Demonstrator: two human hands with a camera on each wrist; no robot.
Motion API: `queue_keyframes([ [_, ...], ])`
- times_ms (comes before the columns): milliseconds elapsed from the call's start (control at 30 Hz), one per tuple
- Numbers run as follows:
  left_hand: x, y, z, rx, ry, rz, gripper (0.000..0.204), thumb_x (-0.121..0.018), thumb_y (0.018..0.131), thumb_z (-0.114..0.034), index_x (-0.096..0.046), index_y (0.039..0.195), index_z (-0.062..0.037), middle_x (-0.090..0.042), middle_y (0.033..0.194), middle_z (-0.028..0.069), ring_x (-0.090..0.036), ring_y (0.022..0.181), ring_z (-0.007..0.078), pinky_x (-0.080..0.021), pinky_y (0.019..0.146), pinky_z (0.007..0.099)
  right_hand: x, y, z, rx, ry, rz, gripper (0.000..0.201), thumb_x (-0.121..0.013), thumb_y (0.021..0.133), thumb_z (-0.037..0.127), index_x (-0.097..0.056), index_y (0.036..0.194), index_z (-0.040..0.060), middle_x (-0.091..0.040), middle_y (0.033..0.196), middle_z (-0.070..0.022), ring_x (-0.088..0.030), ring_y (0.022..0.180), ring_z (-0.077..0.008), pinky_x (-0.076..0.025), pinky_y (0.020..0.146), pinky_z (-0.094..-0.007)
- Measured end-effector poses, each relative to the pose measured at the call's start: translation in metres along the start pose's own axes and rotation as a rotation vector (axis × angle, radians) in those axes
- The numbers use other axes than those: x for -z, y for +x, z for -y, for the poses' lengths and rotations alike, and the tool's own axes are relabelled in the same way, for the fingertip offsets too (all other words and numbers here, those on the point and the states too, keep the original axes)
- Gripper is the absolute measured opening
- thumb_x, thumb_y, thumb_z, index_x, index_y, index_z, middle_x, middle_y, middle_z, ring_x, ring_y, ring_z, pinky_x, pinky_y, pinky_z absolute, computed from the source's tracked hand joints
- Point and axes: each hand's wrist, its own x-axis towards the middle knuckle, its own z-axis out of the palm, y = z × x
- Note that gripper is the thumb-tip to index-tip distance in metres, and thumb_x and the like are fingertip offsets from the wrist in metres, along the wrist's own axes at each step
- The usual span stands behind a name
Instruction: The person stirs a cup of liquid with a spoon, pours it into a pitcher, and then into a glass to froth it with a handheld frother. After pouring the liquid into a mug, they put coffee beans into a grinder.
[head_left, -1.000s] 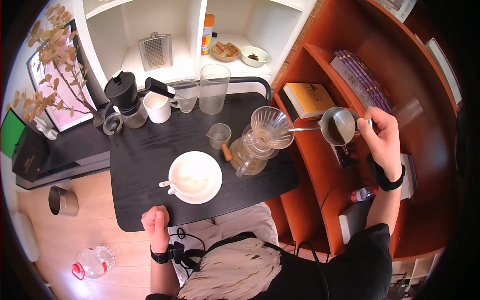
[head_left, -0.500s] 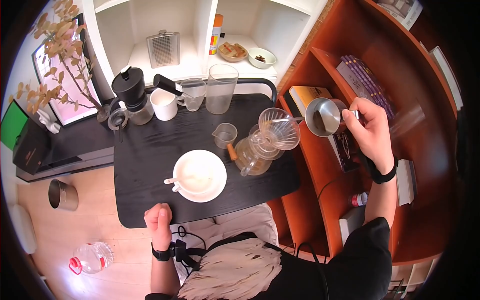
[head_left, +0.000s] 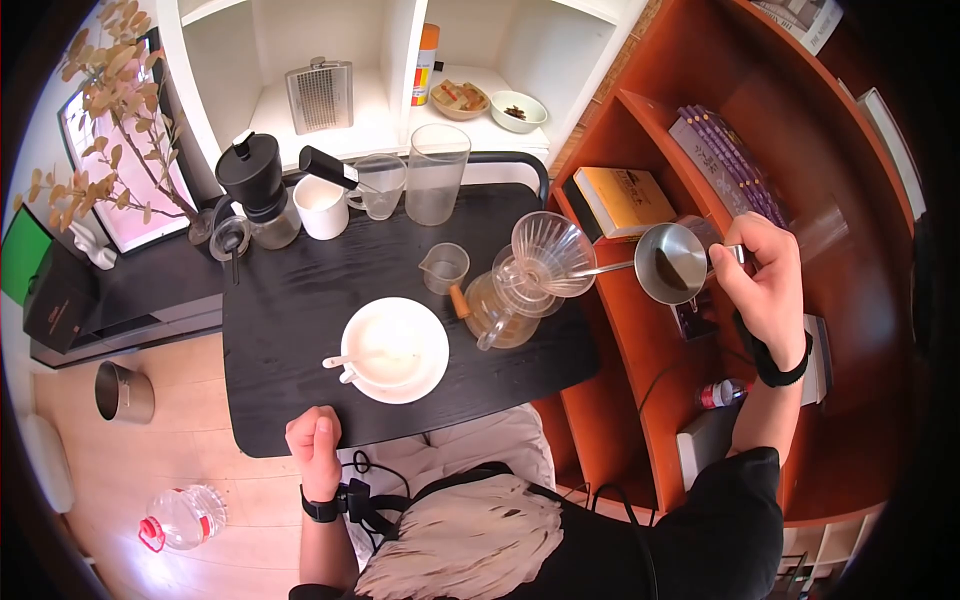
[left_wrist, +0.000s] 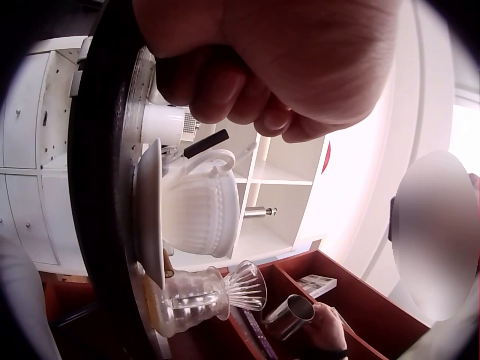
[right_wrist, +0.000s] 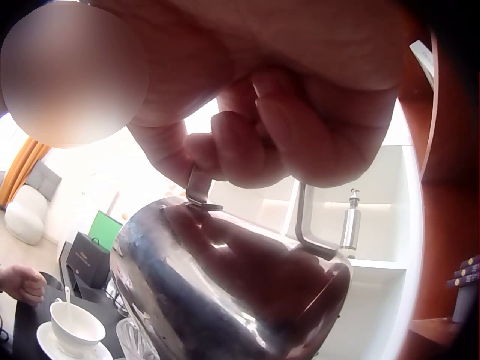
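Observation:
My right hand [head_left: 760, 275] grips the handle of a steel gooseneck kettle [head_left: 670, 263], held up and tilted at the right. Dark liquid shows inside it. Its thin spout [head_left: 605, 268] reaches over the clear ribbed dripper [head_left: 553, 254], which sits on a glass coffee server [head_left: 500, 315] with a wooden knob and brown liquid inside. From the right wrist view, my fingers [right_wrist: 281, 135] curl round the kettle's handle. My left hand [head_left: 314, 448] is a fist at the table's near edge, holding nothing. Beside it stands a white cup [head_left: 385, 352] on a saucer [head_left: 437, 370] with a spoon [head_left: 336, 361].
A small glass pitcher [head_left: 443, 268] is left of the server. Along the back stand a coffee grinder [head_left: 255, 185], a white mug [head_left: 320, 208], a glass cup [head_left: 378, 190] and a tall glass [head_left: 437, 178]. The red-brown bookshelf [head_left: 610, 400] borders the table's right side.
The kettle's spout tip has swept over the dripper, first to its far left part, then back to the near right. The right hand moved with it; the left fist stayed put.

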Motion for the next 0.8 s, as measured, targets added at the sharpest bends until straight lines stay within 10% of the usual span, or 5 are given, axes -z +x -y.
queue_keyframes([
  [800,0.001,-0.001,-0.001,0.02,0.0,-0.006,0.047,-0.055,0.105,-0.025,-0.037,0.067,-0.0033,-0.038,0.059,-0.0001,-0.03,0.054,0.0094,-0.02,0.05,0.0304,-0.009,0.041,0.018,0.138,-0.165,0.082,0.023,-0.071,0.074,0.012,-0.052,0.068,0.0008,-0.045,0.06,-0.0098,-0.047,0.058,-0.0244,-0.036,0.054,-0.0386],
])
